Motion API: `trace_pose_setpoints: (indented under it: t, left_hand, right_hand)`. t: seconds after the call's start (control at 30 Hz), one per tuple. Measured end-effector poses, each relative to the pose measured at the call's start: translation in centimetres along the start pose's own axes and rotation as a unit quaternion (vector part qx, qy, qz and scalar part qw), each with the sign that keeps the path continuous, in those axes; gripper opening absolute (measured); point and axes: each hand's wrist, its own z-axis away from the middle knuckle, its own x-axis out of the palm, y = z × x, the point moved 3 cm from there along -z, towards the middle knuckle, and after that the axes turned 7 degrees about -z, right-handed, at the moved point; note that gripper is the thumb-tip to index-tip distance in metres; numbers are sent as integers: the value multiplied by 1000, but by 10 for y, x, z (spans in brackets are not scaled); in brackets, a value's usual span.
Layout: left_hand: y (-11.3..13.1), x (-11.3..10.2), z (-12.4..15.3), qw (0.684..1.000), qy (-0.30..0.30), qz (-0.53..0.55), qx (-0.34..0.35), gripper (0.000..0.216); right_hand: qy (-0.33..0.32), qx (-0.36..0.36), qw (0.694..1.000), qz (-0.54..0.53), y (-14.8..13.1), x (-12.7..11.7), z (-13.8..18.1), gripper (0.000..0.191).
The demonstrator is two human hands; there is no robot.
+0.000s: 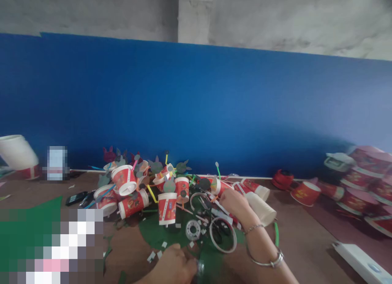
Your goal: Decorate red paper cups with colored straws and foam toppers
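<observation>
My right hand (234,204) reaches forward over the table into a clutter of scissors (219,227), a white ring (223,239) and small scraps; its fingers curl down among them, and what they touch is hidden. A bracelet and a bangle sit on that wrist. My left hand (173,265) rests near the bottom edge on a green sheet (159,231), fingers closed around something small I cannot make out. A roll of tape (192,229) lies between the hands. Just beyond stands a heap of red-and-white paper cups (167,208) with coloured straws and grey cut-out shapes.
A blue wall panel (196,108) backs the brown table. Stacked white cups (259,202) lie right of the heap. More red cups (306,193) and bowls (367,178) crowd the far right. A white tub (16,153) stands far left, a white bar (364,263) lower right.
</observation>
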Motion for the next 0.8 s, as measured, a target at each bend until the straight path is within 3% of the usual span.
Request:
trace_pose_setpoints:
  t: [0.1,0.2,0.33,0.43,0.67,0.8]
  left_hand:
    - [8,16,-5,999,-35,-5,24,15]
    - [3,11,-12,999,-42,14,12,10]
    - [-13,-19,-20,992,-50,24,-111,11]
    - [-13,-31,-19,979,-88,-13,-186,9]
    - [5,-6,-1,960,-158,-32,-231,15]
    - [5,3,1,962,-166,-11,-215,13]
  right_hand:
    - [-24,-19,999,-11,-1,5,0,19]
    - [-47,-43,998,-18,-2,8,4,21]
    - [-76,-66,995,-23,-8,10,11,26]
    - [-87,-83,993,-19,-15,10,19,27]
    - [-86,-101,991,8,-24,10,29,25]
    - [-91,-108,990,12,-25,14,29,23]
